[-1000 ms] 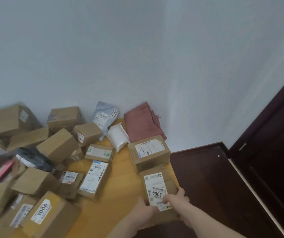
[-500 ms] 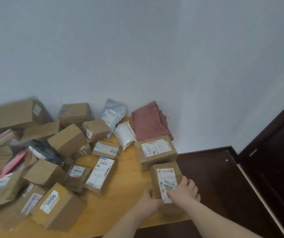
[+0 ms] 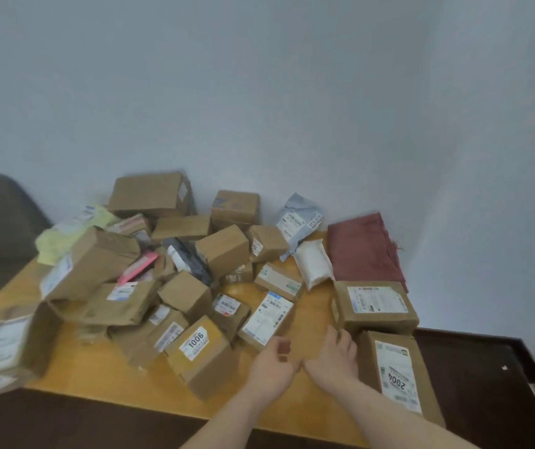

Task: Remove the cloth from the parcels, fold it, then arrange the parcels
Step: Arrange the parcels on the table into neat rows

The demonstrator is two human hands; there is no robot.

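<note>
Crowding the left of the wooden table [image 3: 104, 374] is a heap of parcels [image 3: 175, 280]; the folded red cloth [image 3: 361, 251] lies in the far right corner against the pale wall [image 3: 259, 92]. Both hands hover empty: left hand [image 3: 274, 361] loosely curled, right hand [image 3: 335, 356] relaxed beside the box marked 2004 [image 3: 395, 371].

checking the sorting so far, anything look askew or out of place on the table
Yes: the box marked 2004 overhangs the table at its near right corner, and the left-hand parcels lie in a tilted, crumpled heap.
</note>
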